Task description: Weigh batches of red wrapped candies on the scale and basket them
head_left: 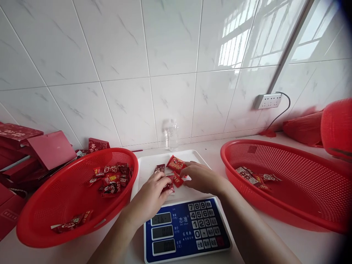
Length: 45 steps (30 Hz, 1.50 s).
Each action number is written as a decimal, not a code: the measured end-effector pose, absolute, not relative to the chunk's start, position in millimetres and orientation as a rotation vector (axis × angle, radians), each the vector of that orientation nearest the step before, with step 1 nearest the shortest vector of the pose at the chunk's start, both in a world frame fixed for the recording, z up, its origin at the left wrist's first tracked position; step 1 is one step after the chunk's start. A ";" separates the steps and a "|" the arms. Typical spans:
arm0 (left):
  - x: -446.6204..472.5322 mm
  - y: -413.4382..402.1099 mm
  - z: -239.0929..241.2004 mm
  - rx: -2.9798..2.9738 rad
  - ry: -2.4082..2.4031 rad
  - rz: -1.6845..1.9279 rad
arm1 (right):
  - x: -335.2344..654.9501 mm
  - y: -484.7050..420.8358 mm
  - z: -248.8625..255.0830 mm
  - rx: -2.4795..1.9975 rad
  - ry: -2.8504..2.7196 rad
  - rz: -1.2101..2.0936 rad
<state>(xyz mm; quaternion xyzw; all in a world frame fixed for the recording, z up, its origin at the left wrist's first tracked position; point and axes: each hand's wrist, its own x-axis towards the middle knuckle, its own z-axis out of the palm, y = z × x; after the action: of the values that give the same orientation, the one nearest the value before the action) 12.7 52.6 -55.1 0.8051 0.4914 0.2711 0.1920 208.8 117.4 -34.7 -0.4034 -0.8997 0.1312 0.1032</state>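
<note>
Hands (154, 192) (199, 176) pinch red packets (176, 164) on the scale (185, 227) pan (fingers closed on them); a nudge could spill some off the near edge.

Glossy foil candy packets (176, 164) lie on a smooth white scale tray (148, 165) between perforated red plastic baskets (41, 220).

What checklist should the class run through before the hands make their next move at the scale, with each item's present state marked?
1. Both hands over the white scale pan: ok; left hand and right hand rest on it.
2. Candy packets lie on the pan: ok, several.
3. Left basket holds packets: ok.
4. Right basket holds packets: ok, only a few.
5. Scale display readable: cannot tell, digits blurred.
6. Clear bottle stands off the pan: ok, behind it by the wall.
</note>
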 end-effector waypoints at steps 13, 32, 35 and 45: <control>11.2 51.6 -56.8 2.252 1.317 0.730 | 202.5 109.4 -30.2 -1.203 -2.675 0.411; -2.4 59.8 -63.5 2.252 1.507 0.629 | 203.2 127.9 -50.4 -1.274 -2.459 0.327; -1.2 59.0 -61.6 2.235 1.491 0.647 | 203.8 129.8 -54.4 -1.276 -2.469 0.305; 1.3 57.3 -53.1 2.196 1.390 0.730 | 204.4 127.5 -46.8 -1.079 -2.201 0.240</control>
<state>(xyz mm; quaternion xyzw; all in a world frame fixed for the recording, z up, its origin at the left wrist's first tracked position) 1.3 57.3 -53.1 0.7937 0.5024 0.2638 0.2190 204.4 127.5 -46.8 -0.4131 -0.8427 0.0917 0.3330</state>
